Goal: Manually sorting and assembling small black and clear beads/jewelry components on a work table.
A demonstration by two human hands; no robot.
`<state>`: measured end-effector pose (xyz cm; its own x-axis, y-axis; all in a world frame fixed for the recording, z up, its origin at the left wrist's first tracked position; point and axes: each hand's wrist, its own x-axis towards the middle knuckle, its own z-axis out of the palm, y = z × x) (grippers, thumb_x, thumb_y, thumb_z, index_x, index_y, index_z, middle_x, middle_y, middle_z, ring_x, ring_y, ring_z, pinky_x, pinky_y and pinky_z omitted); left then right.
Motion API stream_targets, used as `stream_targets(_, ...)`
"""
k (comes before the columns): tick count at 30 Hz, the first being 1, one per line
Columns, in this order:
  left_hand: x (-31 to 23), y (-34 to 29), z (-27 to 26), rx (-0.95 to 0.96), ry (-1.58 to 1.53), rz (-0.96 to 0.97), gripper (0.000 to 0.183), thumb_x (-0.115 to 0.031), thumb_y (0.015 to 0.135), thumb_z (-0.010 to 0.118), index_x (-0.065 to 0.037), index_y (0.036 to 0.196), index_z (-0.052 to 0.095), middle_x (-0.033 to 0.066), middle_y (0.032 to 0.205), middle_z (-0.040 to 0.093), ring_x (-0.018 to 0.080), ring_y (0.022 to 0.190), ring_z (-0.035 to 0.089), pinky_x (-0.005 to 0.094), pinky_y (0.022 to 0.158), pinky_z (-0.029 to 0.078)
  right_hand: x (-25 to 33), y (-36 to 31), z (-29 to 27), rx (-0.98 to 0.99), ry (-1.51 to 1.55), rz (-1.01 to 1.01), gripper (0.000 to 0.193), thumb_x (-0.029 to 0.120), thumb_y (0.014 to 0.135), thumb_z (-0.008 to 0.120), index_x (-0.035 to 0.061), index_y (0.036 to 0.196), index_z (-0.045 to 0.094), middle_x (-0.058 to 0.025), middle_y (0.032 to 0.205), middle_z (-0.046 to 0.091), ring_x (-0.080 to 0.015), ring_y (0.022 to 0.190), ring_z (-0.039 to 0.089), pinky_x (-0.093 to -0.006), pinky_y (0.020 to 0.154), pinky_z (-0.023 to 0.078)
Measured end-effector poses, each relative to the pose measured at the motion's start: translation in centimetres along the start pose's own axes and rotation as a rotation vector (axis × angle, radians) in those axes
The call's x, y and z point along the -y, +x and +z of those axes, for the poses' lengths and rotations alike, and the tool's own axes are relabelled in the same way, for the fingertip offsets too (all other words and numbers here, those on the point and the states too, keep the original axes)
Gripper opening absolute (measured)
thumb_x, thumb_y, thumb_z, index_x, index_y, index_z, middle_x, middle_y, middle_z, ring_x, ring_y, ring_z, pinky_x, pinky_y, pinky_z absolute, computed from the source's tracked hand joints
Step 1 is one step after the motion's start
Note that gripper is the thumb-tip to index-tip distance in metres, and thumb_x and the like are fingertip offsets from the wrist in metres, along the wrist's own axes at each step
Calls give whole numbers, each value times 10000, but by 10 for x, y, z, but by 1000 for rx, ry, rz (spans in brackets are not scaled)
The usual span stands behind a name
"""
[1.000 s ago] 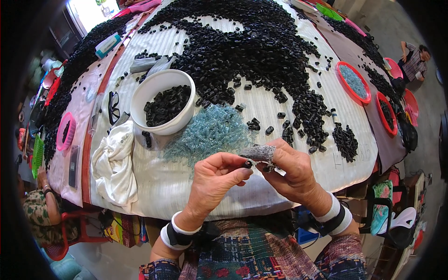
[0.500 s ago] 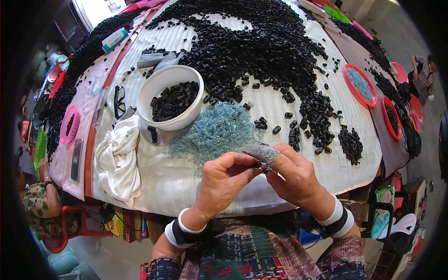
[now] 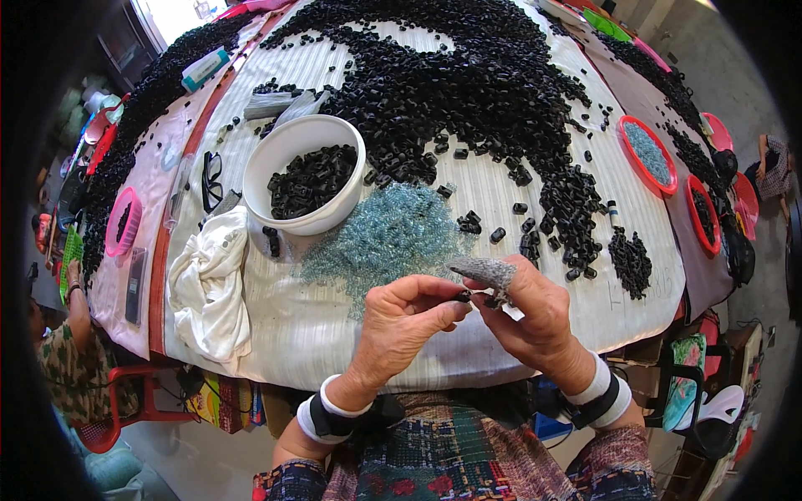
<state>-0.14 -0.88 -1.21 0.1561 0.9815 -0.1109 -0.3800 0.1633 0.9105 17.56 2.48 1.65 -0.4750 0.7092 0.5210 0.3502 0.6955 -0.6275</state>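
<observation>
My left hand [image 3: 408, 324] pinches a small black plastic piece [image 3: 463, 296] between thumb and fingertips, just in front of the pale blue heap. Close against it, my right hand [image 3: 535, 316] has its fingers curled together at the same spot. A grey speckled finger cover [image 3: 484, 270] sits on a finger of the right hand. Something dark shows at the right fingertips, too small to name. Beyond both hands lies a heap of clear bluish small pieces [image 3: 388, 238]. The white bowl [image 3: 259, 204] behind on the left holds many black pieces.
A large mound of black pieces [image 3: 468, 92] covers the table's far part. At left lie a white cloth [image 3: 209, 288] and eyeglasses [image 3: 212, 179]. Small black parts [image 3: 631, 263] are piled at right, near a red-rimmed basket [image 3: 643, 179]. Another person's arm [image 3: 79, 313] reaches in far left.
My right hand has shifted slightly right and its covered finger has lifted from the left fingers, showing more of the black piece. At far left, the other person's arm has moved forward.
</observation>
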Motion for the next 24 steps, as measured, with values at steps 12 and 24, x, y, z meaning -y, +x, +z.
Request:
stream_targets(12,4,5,-7,-25,-180,-72,178,11,827,647,32,1002,623,122,921,674,155,773,659,256,634,566,-1,7,-19,5,115,169,475,-131,750,539,56,1184,586,-85,942,663,-147,841,659,-243,677,510)
stream_targets(24,-4,5,-17,-103,-297,-89,118,-18,855,602,0,970,614,143,884,663,160,689,657,270,577,570,-68,18,-27,-36,-277,285,144,-35,825,570,-10,966,586,-91,752,587,-136,644,579,-267,576,455)
